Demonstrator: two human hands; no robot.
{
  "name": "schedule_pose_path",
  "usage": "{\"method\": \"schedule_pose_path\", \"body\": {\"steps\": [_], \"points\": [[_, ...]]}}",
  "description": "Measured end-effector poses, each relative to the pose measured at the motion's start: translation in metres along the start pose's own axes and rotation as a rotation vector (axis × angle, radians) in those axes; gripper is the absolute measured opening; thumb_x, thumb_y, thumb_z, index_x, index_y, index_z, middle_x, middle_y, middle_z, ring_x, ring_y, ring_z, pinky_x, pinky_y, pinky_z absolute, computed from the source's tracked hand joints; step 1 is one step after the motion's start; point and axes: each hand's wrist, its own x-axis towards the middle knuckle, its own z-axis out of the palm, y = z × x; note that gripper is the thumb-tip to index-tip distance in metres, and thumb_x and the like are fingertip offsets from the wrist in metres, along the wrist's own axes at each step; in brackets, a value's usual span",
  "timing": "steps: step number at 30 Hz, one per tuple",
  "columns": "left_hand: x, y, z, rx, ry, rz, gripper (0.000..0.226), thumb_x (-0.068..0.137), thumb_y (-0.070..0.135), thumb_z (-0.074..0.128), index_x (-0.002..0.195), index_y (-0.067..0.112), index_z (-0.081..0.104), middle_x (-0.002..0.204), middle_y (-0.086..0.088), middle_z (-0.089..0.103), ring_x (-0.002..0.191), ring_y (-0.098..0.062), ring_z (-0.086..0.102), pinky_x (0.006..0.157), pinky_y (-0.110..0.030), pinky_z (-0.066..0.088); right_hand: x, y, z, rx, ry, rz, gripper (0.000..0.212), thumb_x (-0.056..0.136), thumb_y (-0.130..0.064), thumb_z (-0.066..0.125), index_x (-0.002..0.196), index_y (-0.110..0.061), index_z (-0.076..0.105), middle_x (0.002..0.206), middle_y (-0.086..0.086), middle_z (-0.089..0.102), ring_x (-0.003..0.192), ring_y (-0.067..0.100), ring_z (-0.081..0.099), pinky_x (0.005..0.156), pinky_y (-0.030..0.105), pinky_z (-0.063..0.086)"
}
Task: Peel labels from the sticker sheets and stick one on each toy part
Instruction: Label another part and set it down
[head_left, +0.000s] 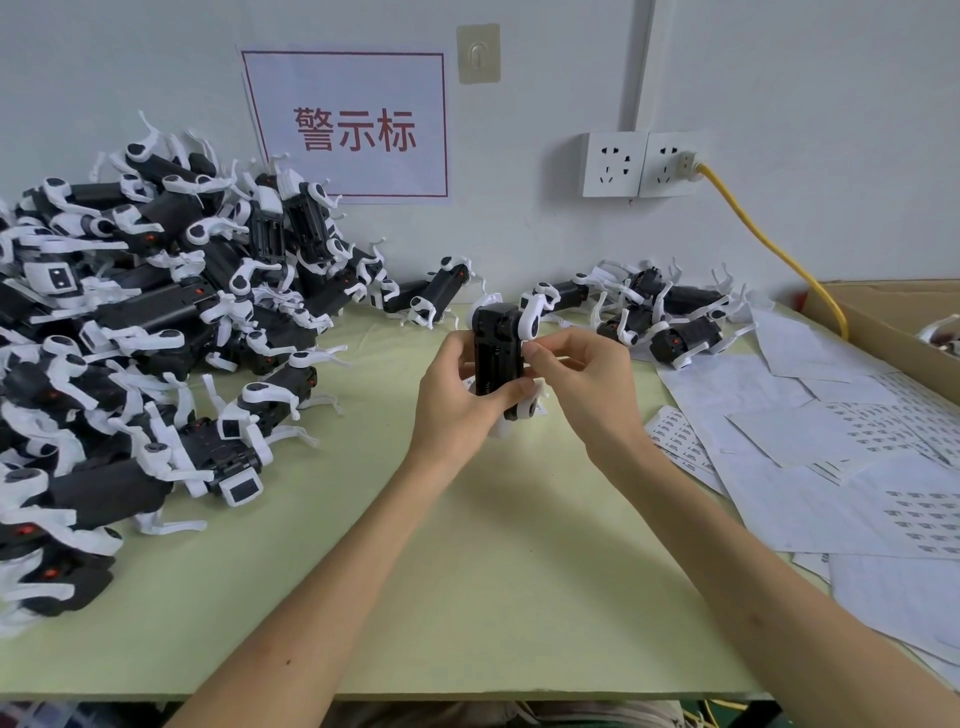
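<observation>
Our pale green table (467, 571), heap of toy parts (130, 338) at nine o'clock, sticker sheets (831, 441) at three, one toy part (496, 358) upright at centre, our left hand (452, 405) wrapped round it, our right hand (587, 389) pinching its right edge.

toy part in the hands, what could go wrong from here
The left hand grips the toy part off the table while the right hand pinches at its edge, so labelling could go crooked. The pile at left is heaped high; parts might slide down.
</observation>
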Motion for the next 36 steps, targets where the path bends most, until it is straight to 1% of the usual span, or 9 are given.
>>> {"method": "schedule_pose_path", "body": {"steps": [6,11,18,22,24,26,29,31,36], "points": [[0.000,0.000,-0.001,-0.018,-0.016,0.005,0.045,0.072,0.027,0.093,0.102,0.033,0.061,0.098,0.023,0.071,0.103,-0.006,0.067,0.088,-0.027,0.053,-0.001,-0.001,0.001,0.003,0.002,0.003,0.016,0.091,-0.018,0.073,0.075,-0.017,0.072,0.074,-0.006,0.074,0.070,0.011,0.069,0.065,0.020,0.053],[-0.002,0.006,-0.001,-0.051,-0.044,0.008,0.047,0.062,0.042,0.086,0.101,0.032,0.061,0.094,0.028,0.070,0.094,0.001,0.067,0.081,-0.014,0.050,-0.003,-0.003,0.000,-0.019,0.007,-0.046,0.013,0.089,-0.019,0.073,0.077,-0.017,0.073,0.076,-0.005,0.075,0.074,0.018,0.072,0.068,0.026,0.054],[-0.002,0.006,-0.002,-0.055,-0.042,0.016,0.043,0.067,0.037,0.084,0.104,0.029,0.063,0.096,0.021,0.072,0.099,-0.006,0.068,0.087,-0.022,0.053,-0.003,-0.003,-0.002,-0.026,-0.014,-0.067,0.011,0.089,-0.018,0.072,0.078,-0.018,0.073,0.077,-0.005,0.075,0.073,0.017,0.072,0.065,0.024,0.054],[-0.001,0.003,-0.004,-0.040,-0.060,0.016,0.030,0.081,0.023,0.086,0.102,0.026,0.064,0.091,0.022,0.072,0.093,0.000,0.067,0.079,-0.014,0.049,-0.004,-0.004,-0.002,-0.027,-0.022,-0.066,0.012,0.088,-0.020,0.072,0.076,-0.020,0.072,0.075,-0.005,0.075,0.071,0.016,0.073,0.062,0.024,0.052],[-0.001,0.004,-0.004,-0.068,-0.075,-0.016,0.022,0.087,0.020,0.081,0.102,0.019,0.066,0.089,0.017,0.072,0.090,-0.003,0.067,0.077,-0.015,0.049,-0.004,-0.004,-0.001,-0.009,-0.046,-0.043,0.015,0.089,-0.021,0.073,0.075,-0.018,0.070,0.073,-0.002,0.074,0.069,0.017,0.073,0.061,0.028,0.052],[-0.001,0.007,-0.005,-0.133,-0.108,-0.064,0.018,0.090,0.017,0.078,0.104,0.011,0.068,0.088,0.008,0.073,0.084,-0.006,0.068,0.074,-0.016,0.050,-0.004,-0.005,0.001,0.020,-0.074,-0.016,0.018,0.090,-0.021,0.074,0.074,-0.016,0.068,0.071,-0.002,0.072,0.067,0.014,0.071,0.060,0.024,0.053],[-0.003,0.013,-0.005,-0.249,-0.161,-0.118,0.026,0.085,0.021,0.074,0.105,0.005,0.071,0.087,-0.003,0.073,0.082,-0.012,0.068,0.070,-0.017,0.052,-0.004,-0.006,0.002,0.070,-0.108,0.023,0.021,0.092,-0.021,0.073,0.075,-0.011,0.066,0.071,0.001,0.069,0.064,0.013,0.067,0.060,0.022,0.052],[-0.003,0.016,-0.006,-0.306,-0.193,-0.154,0.028,0.079,0.024,0.068,0.102,0.008,0.072,0.085,-0.001,0.072,0.082,-0.013,0.068,0.071,-0.019,0.053,-0.004,-0.007,0.002,0.090,-0.128,0.041,0.022,0.093,-0.021,0.072,0.077,-0.007,0.066,0.070,0.004,0.067,0.063,0.015,0.065,0.061,0.022,0.051],[-0.002,0.015,-0.006,-0.398,-0.233,-0.225,0.026,0.077,0.023,0.066,0.099,0.013,0.074,0.090,-0.002,0.073,0.087,-0.017,0.069,0.078,-0.025,0.052,-0.004,-0.007,0.002,0.139,-0.152,0.092,0.021,0.098,-0.011,0.061,0.078,-0.007,0.063,0.068,0.004,0.064,0.060,0.020,0.063,0.067,0.034,0.052]]}}
